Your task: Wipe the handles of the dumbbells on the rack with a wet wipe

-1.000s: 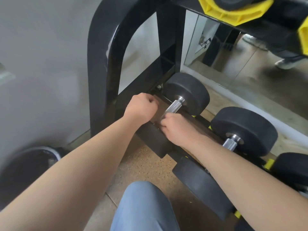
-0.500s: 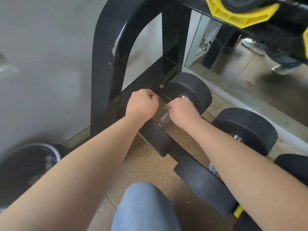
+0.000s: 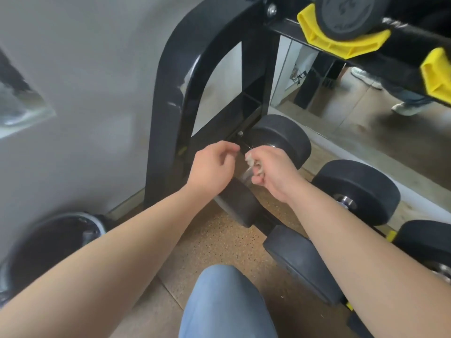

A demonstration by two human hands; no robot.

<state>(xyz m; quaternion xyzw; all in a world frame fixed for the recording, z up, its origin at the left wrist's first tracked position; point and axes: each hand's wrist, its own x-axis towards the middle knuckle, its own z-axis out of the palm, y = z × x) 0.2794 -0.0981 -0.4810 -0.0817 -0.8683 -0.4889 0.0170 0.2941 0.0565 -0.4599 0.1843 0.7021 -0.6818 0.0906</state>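
wipe (image 3: 250,159) — bunched between right hand's (image 3: 274,170) curled fingers.

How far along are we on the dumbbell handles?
Done: nothing provable; no handle shows whether it was wiped. In hand: the right hand grips a crumpled wipe at the handle of the leftmost lower dumbbell; the left hand hovers beside it, holding nothing. Left: the next dumbbell, a third dumbbell at the right edge, and the upper dumbbell in its yellow cradle.

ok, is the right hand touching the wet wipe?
Touching. The head view shows the right hand with its fingers curled round the crumpled wet wipe.
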